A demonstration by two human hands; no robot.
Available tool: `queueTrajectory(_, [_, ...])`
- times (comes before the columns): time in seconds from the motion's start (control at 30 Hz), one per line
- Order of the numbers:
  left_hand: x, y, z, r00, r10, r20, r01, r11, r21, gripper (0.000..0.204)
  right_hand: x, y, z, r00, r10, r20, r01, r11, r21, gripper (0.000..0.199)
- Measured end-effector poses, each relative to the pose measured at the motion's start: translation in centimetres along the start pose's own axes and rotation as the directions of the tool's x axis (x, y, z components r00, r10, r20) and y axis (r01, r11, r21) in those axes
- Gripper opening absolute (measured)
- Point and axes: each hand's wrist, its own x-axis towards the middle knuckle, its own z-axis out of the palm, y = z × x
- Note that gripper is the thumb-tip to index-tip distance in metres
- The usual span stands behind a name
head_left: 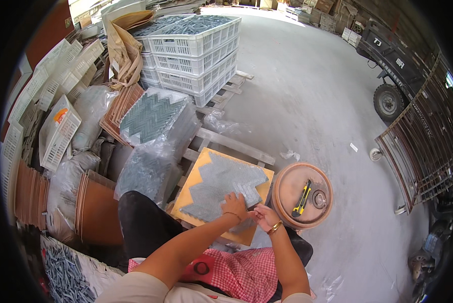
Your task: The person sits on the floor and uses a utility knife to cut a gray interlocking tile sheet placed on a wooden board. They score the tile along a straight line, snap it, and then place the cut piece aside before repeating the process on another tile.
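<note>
A grey mosaic tile sheet (221, 182) with zigzag edges and a mesh-like surface lies on an orange-yellow board (195, 173) in front of me. My left hand (235, 206) rests on the sheet's near right part, fingers apart and lying on it. Just beside it, my right hand (265, 217) is at the sheet's near right corner. Its thumb and fingers are pinched together, and whatever is between them is too small to make out. To the right, a yellow and black utility knife (301, 198) lies on the round lid of a reddish-brown drum (285, 191).
Stacked herringbone tile sheets (153, 117) in clear plastic stand to the left. Behind them, white crates (198, 53) hold grey tile strips on a pallet (231, 146). Loose strips (67, 275) lie at lower left. A metal rack (418, 131) and a dark cart (403, 60) stand right.
</note>
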Motion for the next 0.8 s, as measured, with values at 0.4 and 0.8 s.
queueTrajectory(0.4, [1.6, 1.0, -5.7, 0.997, 0.076, -0.032, -0.077, 0.996, -0.043, 0.031, -0.6, -1.8, 6.9, 0.955, -0.297, 0.014, 0.295, 0.952, 0.082, 0.034])
queueTrajectory(0.8, [-3.3, -10.4, -23.1, 0.884, 0.254, -0.392, -0.441, 0.729, -0.523, 0.020, 3.7, 9.6, 15.9, 0.957, 0.141, 0.253, -0.285, 0.621, 0.730, 0.066])
